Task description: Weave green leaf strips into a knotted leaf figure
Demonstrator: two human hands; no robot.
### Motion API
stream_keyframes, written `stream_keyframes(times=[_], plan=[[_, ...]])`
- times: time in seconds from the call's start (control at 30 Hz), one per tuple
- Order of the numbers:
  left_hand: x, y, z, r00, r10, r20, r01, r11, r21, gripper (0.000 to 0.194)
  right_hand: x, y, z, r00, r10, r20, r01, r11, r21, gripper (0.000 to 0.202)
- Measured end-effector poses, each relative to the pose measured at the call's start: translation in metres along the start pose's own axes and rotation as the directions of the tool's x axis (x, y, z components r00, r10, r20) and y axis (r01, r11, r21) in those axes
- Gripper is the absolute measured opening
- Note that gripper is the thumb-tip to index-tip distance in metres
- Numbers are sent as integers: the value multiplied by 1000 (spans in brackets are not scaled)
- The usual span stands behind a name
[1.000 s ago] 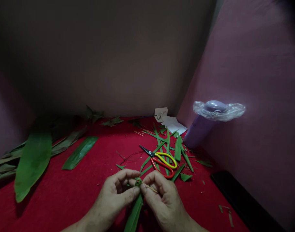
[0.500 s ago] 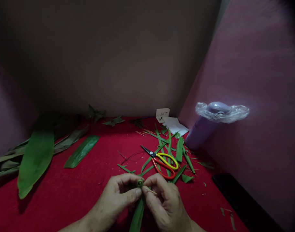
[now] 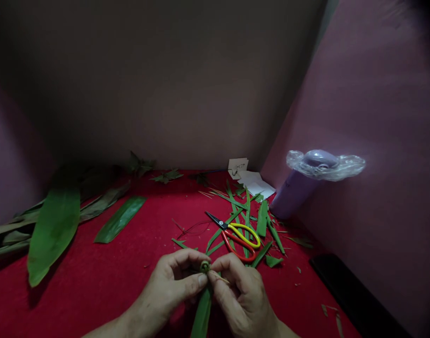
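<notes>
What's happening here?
Someone is working a small green roll barehanded. The left hand pinches it, with a leaf strip running below. The right hand holds a thin stick beside the roll; whether it goes in is hidden by the fingers. The scissors lie unheld beyond the hands, among leaf scraps on the red surface.

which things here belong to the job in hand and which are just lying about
In the job:
- rolled leaf, at the fingertips of the left hand
- stick, in the right hand
- probably scissors and cut leaf pieces, close by

Just lying about, it seems:
- purple bottle
- white paper
- black slab
</notes>
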State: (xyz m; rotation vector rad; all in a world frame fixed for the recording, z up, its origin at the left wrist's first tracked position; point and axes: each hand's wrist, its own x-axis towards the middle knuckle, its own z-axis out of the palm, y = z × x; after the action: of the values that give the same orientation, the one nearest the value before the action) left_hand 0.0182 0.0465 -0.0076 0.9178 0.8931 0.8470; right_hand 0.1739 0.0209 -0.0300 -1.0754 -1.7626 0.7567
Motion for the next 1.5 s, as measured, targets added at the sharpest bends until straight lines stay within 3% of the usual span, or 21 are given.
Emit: stream_keyframes(times=[0.13,0.27,0.57,0.8,1.1,1.5], plan=[[2,1,-1,1000,-13,14,12,1000,18,31,1,-1,-2,992,-124,-30,122,990,-75,9],[2,2,-2,999,4,52,-4,1000,-7,27,2,-1,-3,954,-284,-99,260,944,-204,10],[-5,1,-4,995,-10,96,12,1000,-17,29,1,1,-3,870,-472,-138,418,858,-299,11],[-3,1,-3,991,47,127,-43,998,-39,25,3,-6,-8,878,-473,-76,430,847,-314,12],[-3,3,-3,988,25,152,-31,999,37,24,2,-3,-8,867,-497,-46,455,825,-336,9],[-3,-1,-2,978,142,154,-137,990,-44,21,6,0,-5,797,-602,-45,516,717,-468,15]])
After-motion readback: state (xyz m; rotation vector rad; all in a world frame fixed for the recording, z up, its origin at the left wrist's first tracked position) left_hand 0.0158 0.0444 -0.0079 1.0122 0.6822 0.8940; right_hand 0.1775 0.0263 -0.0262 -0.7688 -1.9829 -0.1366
